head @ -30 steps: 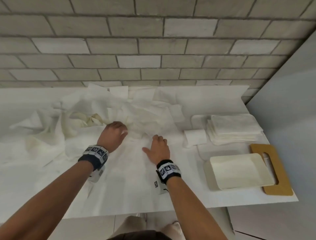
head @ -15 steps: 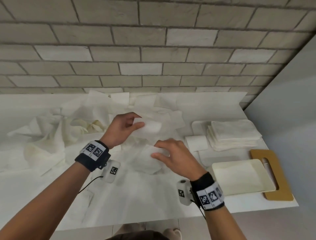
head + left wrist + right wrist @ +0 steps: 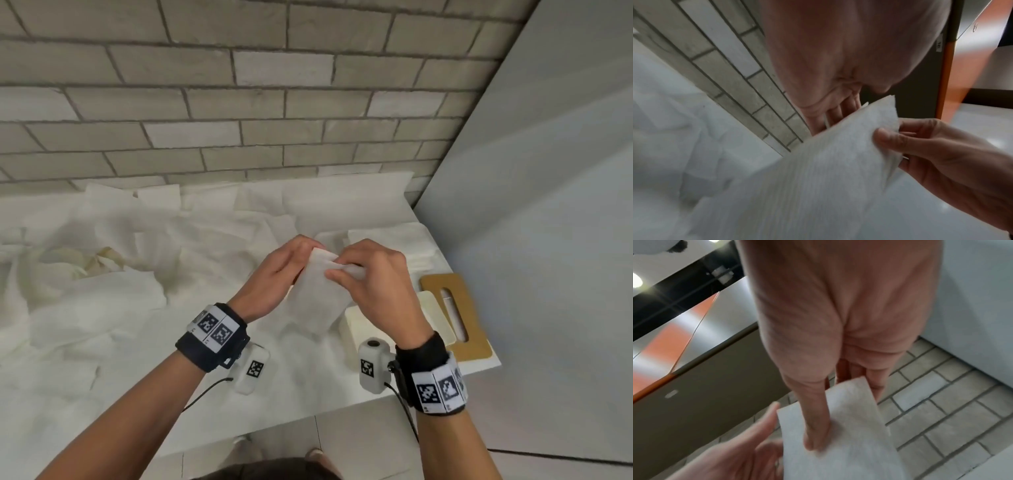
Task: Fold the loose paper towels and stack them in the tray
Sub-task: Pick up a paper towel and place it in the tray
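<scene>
A white paper towel [image 3: 317, 294] hangs lifted above the table between both hands. My left hand [image 3: 306, 248] holds its upper left edge, fingers curled behind the sheet [image 3: 818, 178]. My right hand [image 3: 337, 269] pinches the top right corner, thumb in front and fingers behind the paper towel [image 3: 851, 434]. The thumb [image 3: 816, 436] presses on the sheet's face. The cream tray [image 3: 354, 325] stands below my right hand, mostly hidden by it. A heap of loose paper towels [image 3: 113, 284] covers the left and middle of the table.
A stack of folded towels [image 3: 407, 240] lies behind my right hand at the back right. A brown board with a slot [image 3: 442, 284] lies right of the tray near the table's right edge. A brick wall runs along the back, a grey panel stands on the right.
Both hands left the tabletop, took up one towel from the heap and raised it. They have come close together at its top edge, further to the right.
</scene>
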{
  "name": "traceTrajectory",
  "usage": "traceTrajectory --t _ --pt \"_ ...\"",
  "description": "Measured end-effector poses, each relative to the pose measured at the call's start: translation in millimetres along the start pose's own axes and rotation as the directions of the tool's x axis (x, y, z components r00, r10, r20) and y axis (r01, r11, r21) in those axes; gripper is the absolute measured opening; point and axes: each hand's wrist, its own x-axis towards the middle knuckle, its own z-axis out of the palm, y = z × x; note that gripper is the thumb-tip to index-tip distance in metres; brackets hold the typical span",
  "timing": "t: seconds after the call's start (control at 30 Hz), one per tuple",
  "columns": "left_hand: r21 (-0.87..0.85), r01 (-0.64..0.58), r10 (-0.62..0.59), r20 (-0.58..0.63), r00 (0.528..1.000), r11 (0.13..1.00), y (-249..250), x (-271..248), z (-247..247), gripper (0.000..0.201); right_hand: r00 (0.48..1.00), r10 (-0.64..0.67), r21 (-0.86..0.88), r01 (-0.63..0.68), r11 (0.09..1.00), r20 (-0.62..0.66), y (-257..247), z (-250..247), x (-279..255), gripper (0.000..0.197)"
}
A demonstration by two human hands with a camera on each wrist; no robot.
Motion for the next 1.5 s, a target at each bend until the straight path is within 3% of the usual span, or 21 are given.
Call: traceTrajectory --t 0.07,0.13,0.2,0.3,0.37,0.47,0.57,0.63,0.77,0.83,0.9,0.97,1.07,1.13,1.17,1.23,1.33,1.43,1.5 --pt "-0.025 0.041 -0.040 0.057 0.998 0.999 3 1 23 0.042 0.993 0.054 0.089 -0.045 0.995 -0.104 11 -27 -13 0.010" --pt "0.059 0.061 -0.065 0.069 0.995 0.996 -1 2 45 0.046 0.962 0.186 0.226 -0.139 0.964 -0.202 29 -54 -28 0.014" --pt "0.129 0.070 -0.074 0.022 0.997 0.989 -13 4 61 0.041 0.916 0.320 0.359 -0.221 0.907 -0.244 55 -75 -44 0.016" --pt "0.096 0.146 -0.141 -0.057 0.988 0.985 -31 6 90 0.039 0.847 0.468 0.378 -0.359 0.853 -0.253 103 -88 -70 0.025" --pt "0.138 0.180 -0.167 -0.103 0.981 0.974 -42 5 111 0.045 0.809 0.531 0.302 -0.456 0.838 -0.252 133 -78 -83 0.033" --pt "0.397 0.134 -0.117 -0.067 0.991 0.908 -65 3 142 0.057 0.829 0.531 0.082 -0.525 0.847 -0.177 173 -50 -93 0.039" --pt "0.690 0.063 -0.126 0.041 0.991 0.721 -82 2 165 0.065 0.868 0.493 -0.208 -0.494 0.844 -0.059 198 -20 -92 0.040" --pt "0.735 0.015 -0.094 0.066 0.993 0.678 -83 3 169 0.063 0.875 0.483 -0.396 -0.434 0.809 0.029 208 -4 -89 0.048" --pt "0.710 -0.085 0.153 -0.032 0.988 0.699 -94 10 137 0.032 0.820 0.549 -0.584 -0.369 0.723 0.161 214 6 -83 0.040" --pt "0.721 -0.032 0.173 -0.123 0.977 0.692 -114 18 102 0.015 0.811 0.570 -0.617 -0.382 0.688 0.134 203 2 -77 0.032" --pt "0.753 0.078 0.116 -0.202 0.973 0.654 -139 27 62 0.013 0.854 0.517 -0.612 -0.382 0.693 0.052 180 -4 -62 0.024" --pt "0.787 0.188 -0.002 -0.232 0.973 0.588 -167 34 25 0.024 0.895 0.445 -0.514 -0.366 0.775 0.033 149 -5 -38 0.018" --pt "0.834 0.209 -0.149 -0.153 0.977 0.510 -200 37 -9 0.047 0.905 0.419 -0.270 -0.386 0.882 0.074 107 11 18 0.018" --pt "0.849 0.168 -0.168 -0.095 0.981 0.502 -208 38 -16 0.041 0.874 0.460 -0.174 -0.434 0.884 0.157 87 34 63 0.028" --pt "0.861 0.145 -0.167 -0.071 0.983 0.487 -210 38 -18 0.034 0.839 0.501 -0.181 -0.470 0.864 0.213 81 49 83 0.043" --pt "0.894 0.113 -0.174 -0.040 0.984 0.433 -209 38 -20 0.028 0.757 0.590 -0.243 -0.539 0.807 0.281 77 80 115 0.071" --pt "0.919 0.086 -0.157 -0.027 0.987 0.385 -206 29 -26 0.026 0.670 0.679 -0.351 -0.584 0.732 0.301 86 127 128 0.084" --pt "0.850 0.119 -0.109 -0.073 0.991 0.512 -200 16 -40 0.011 0.612 0.715 -0.466 -0.551 0.692 0.337 99 160 109 0.086" --pt "0.723 0.189 -0.076 -0.186 0.980 0.664 -190 8 -54 0.010 0.628 0.713 -0.454 -0.561 0.692 0.312 106 173 99 0.082"
